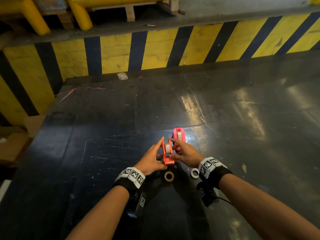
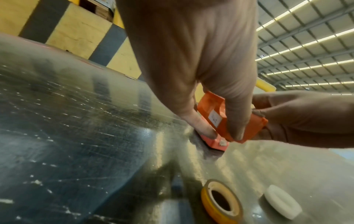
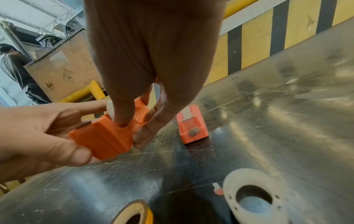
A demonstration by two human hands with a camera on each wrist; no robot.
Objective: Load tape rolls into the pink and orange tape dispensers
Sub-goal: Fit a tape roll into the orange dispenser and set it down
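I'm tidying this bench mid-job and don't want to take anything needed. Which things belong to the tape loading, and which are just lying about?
In the job:
- orange dispenser, roll inside, held by left hand and right hand
- pink dispenser, roll inside
- probably the yellow-edged tape roll and white ring

Lying about:
- grey scrap near the striped wall
- cardboard boxes

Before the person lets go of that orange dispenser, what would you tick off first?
1. Roll sits in the orange dispenser: ok.
2. Left hand and right hand both grip it: ok.
3. Pink dispenser holds a roll and stands clear, beside: ok.
4. Tape end drawn to the orange cutter: cannot tell.
5. Yellow roll and white ring lie loose near the wrists: not ok, may get knocked.
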